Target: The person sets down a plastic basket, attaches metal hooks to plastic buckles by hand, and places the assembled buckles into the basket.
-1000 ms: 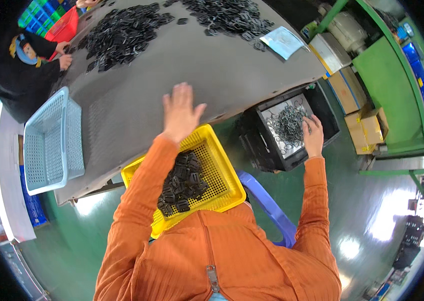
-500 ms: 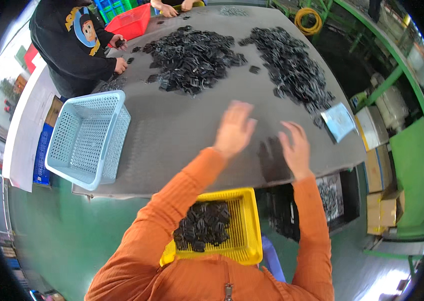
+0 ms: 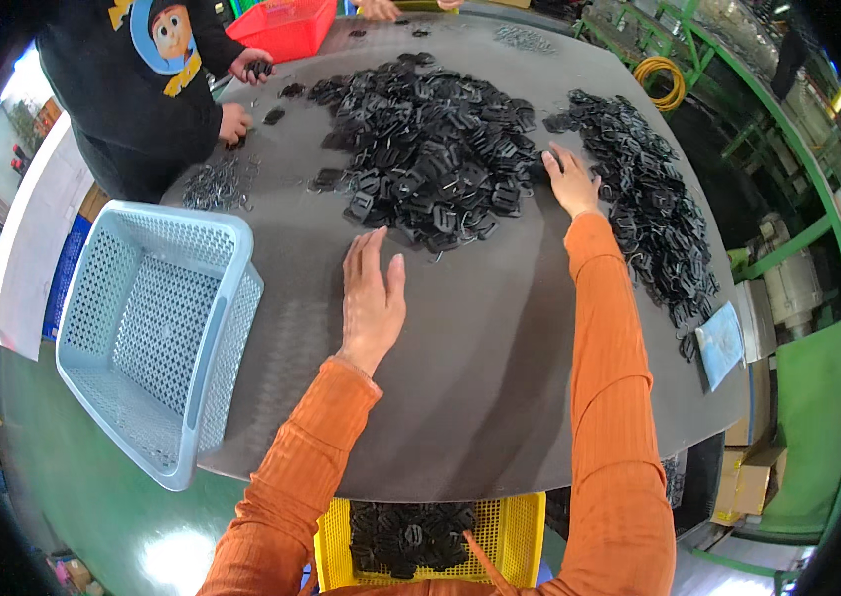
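Note:
A large pile of small black slotted plastic pieces, like strap buckles [image 3: 430, 149], lies on the grey table, with bits of metal wire showing among them. My left hand [image 3: 374, 298] hovers or rests just in front of its near left edge, fingers stretched and holding nothing. Further out, my right hand [image 3: 571, 181] reaches to the pile's right edge, fingers spread, the tips next to black pieces; whether they touch is hard to tell. Right of that hand runs a second, longer heap of black pieces [image 3: 644, 189]. Below the table edge, a yellow basket [image 3: 530, 541] near my body holds more of them.
A light blue perforated basket [image 3: 241, 298] stands at the table's left. Beyond it, a co-worker in black [image 3: 132, 119] handles black pieces beside loose metal hooks [image 3: 222, 184]. A red bin [image 3: 286, 30] is at the back left. A blue-white packet [image 3: 720, 343] lies at the right edge.
Both my hands have moved forward over the table: the left to the near side of the big pile, the right between the two heaps. The view has shifted, and my hands have spread further apart.

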Available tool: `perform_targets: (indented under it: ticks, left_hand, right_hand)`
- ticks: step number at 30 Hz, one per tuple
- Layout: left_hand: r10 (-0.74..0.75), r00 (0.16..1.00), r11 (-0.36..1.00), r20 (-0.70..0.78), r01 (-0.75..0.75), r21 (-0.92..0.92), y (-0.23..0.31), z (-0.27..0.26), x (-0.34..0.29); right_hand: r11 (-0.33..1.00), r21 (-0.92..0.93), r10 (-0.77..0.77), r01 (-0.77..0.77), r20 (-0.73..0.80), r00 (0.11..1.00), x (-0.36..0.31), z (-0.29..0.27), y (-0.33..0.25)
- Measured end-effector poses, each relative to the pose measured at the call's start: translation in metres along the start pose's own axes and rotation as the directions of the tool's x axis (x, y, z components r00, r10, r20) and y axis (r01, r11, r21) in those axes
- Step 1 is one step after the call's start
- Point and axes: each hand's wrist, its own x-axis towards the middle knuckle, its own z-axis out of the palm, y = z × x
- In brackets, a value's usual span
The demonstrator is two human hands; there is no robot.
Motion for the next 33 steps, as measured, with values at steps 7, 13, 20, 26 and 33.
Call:
perform_targets:
  ticks: [7, 13, 20, 26, 33]
  left_hand:
    - [0.008, 1.0, 0.999, 0.014, -0.008, -0.039, -0.001, 0.003, 0.004]
    - [0.009, 0.995, 0.995, -0.097, -0.018, -0.094, -0.007, 0.0, 0.001]
    - [-0.097, 0.988, 0.948, -0.122, 0.054, -0.315, -0.005, -0.031, -0.03]
    - [-0.199, 0.98, 0.887, -0.016, 0.173, -0.429, -0.001, -0.056, -0.068]
    - [-0.194, 0.981, 0.897, -0.01, 0.173, -0.407, 0.002, -0.059, -0.07]
  right_hand:
    - [0.954, 0.107, -0.274, 0.279, -0.062, 0.96, -0.058, -0.004, -0.007]
    - [0.881, 0.179, -0.435, 0.438, -0.059, 0.899, -0.184, -0.003, -0.069]
    - [0.631, 0.678, -0.442, 0.378, -0.086, 0.893, -0.244, -0.05, -0.095]
    - [0.897, 0.382, -0.287, 0.222, 0.121, 0.95, -0.283, -0.074, -0.073]
    - [0.864, 0.213, -0.5, 0.456, 0.259, 0.827, -0.296, -0.087, -0.07]
